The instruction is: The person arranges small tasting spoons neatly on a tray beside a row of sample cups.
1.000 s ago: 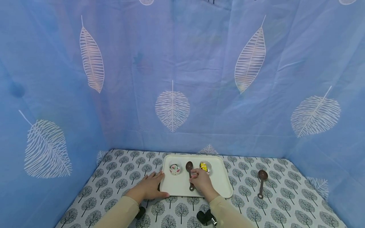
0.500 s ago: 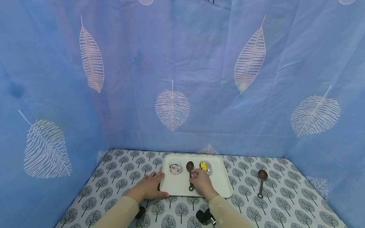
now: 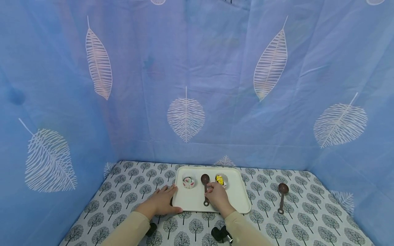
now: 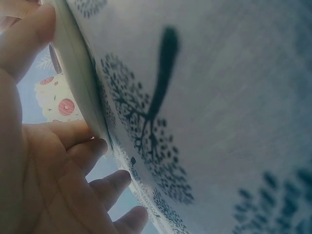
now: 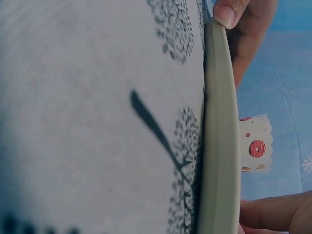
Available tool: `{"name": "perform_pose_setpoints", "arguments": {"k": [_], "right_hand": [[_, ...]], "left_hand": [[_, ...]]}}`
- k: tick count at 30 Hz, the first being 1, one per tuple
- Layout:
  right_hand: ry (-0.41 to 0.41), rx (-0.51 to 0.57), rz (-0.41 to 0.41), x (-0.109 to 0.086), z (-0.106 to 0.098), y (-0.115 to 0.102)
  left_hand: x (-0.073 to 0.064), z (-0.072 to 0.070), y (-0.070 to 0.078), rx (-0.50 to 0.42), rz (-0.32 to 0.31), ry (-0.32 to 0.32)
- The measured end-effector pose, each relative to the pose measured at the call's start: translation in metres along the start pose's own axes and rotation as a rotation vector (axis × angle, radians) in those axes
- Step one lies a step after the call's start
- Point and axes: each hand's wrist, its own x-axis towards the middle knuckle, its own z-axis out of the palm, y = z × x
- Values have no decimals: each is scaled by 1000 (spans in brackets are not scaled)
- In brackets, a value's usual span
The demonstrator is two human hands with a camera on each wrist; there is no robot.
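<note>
A brown measuring spoon [image 3: 205, 179] lies lengthwise on a cream tray [image 3: 191, 201], its bowl toward the back. My right hand [image 3: 218, 198] pinches the middle of its handle between thumb and fingers. My left hand [image 3: 161, 202] rests against the tray's left side with fingers spread, thumb at the front left corner. On the tray's left stands a patterned paper baking cup [image 3: 188, 185]. At the right, a second paper cup [image 3: 226, 180] holds small yellow pieces [image 3: 219, 180], partly behind my right hand. In the right wrist view, the tray edge hides the spoon.
Another brown measuring spoon [image 3: 282, 198] lies on the tree-print cloth [image 3: 307, 212] right of the tray. A black object with a metal part [image 3: 220, 234] is near my right forearm, another black piece [image 3: 151, 229] by the left. A blue leaf-patterned curtain [image 3: 215, 68] surrounds the table.
The spoon in my right hand has shifted very slightly to the right at its bowl end. My left hand and the tray stay in place.
</note>
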Motion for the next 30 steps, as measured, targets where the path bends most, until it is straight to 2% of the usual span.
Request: {"name": "perform_pose_setpoints", "arguments": {"k": [8,30], "right_hand": [[11,-27,-15,2,1,0],[14,-15,-18,3,3,-1]], "left_hand": [[0,-1,0,9,2,-8],[1,0,-1,10,2,-4]]}}
